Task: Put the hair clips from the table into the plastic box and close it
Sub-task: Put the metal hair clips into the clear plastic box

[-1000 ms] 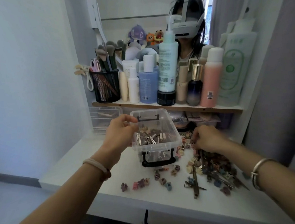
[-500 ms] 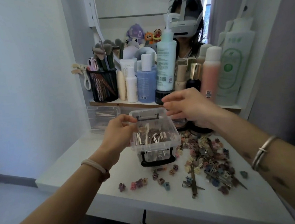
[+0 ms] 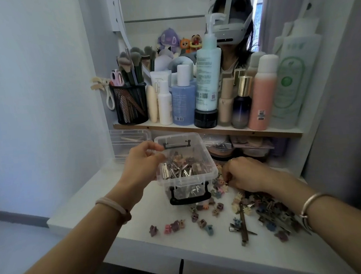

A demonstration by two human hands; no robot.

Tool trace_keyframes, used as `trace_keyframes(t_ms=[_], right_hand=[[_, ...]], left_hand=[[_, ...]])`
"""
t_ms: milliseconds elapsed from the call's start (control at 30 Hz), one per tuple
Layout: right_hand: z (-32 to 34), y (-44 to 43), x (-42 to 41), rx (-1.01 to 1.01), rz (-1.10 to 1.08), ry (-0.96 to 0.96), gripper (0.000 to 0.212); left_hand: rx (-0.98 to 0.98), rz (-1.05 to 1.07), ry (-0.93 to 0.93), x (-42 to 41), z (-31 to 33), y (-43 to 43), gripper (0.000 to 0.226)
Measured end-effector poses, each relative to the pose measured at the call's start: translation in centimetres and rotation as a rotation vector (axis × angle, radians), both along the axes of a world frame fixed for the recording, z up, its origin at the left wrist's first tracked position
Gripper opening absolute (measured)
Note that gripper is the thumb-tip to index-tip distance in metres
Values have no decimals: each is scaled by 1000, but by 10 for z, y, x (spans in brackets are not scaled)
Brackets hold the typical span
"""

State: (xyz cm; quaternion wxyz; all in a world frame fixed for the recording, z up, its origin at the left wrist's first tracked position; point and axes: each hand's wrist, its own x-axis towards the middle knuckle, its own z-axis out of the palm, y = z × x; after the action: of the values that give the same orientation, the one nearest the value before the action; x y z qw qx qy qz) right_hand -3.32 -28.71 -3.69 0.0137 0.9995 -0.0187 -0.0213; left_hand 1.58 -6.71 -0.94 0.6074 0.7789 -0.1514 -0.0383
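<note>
Loading step: left hand point(image 3: 141, 164) is gripping the box point(image 3: 187, 181) at 9 o'clock; right hand point(image 3: 247, 174) fingers are pinching clips point(image 3: 217, 186) at 3 o'clock; next, lifting them in.

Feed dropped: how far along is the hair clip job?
Done: the plastic box holds a layer of hair clips. In hand: the left hand grips its rim; the right hand reaches into the loose pile beside it. Left: that pile on the table, then closing the open box.
</note>
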Motion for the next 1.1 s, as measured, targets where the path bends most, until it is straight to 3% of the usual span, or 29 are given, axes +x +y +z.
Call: trace_keyframes(t_ms=[167, 233, 300, 400, 467, 600, 667, 767, 833, 900, 1100], right_hand=[[-7, 1, -1, -207, 113, -53, 21], [-5, 0, -2, -201, 112, -104, 18], [5, 0, -5, 24, 62, -258, 15], [36, 14, -10, 550, 21, -556, 11], [60, 27, -14, 762, 83, -530, 11], [78, 19, -17, 867, -14, -382, 18], [71, 4, -19, 809, -173, -322, 12], [43, -12, -23, 480, -311, -57, 6], [24, -15, -22, 326, -322, 31, 21], [15, -13, -18, 306, -331, 64, 33], [8, -3, -11, 192, -294, 72, 30]], left_hand=[[0, 3, 3, 0, 1, -1, 18], [3, 4, -1, -1, 0, 1, 18], [3, 9, -8, -2, 1, 2, 16], [-4, -5, -6, -3, 2, 1, 16], [-3, -21, -13, -5, 2, -2, 15], [-14, -41, -20, -9, 2, -11, 16], [-13, -37, -20, -10, 2, -12, 15], [-17, -32, -21, -9, 3, -12, 15], [-21, -26, -16, -8, 3, -12, 17], [-18, -23, -16, -8, 3, -12, 17], [-11, -28, -16, -8, 2, -10, 17]])
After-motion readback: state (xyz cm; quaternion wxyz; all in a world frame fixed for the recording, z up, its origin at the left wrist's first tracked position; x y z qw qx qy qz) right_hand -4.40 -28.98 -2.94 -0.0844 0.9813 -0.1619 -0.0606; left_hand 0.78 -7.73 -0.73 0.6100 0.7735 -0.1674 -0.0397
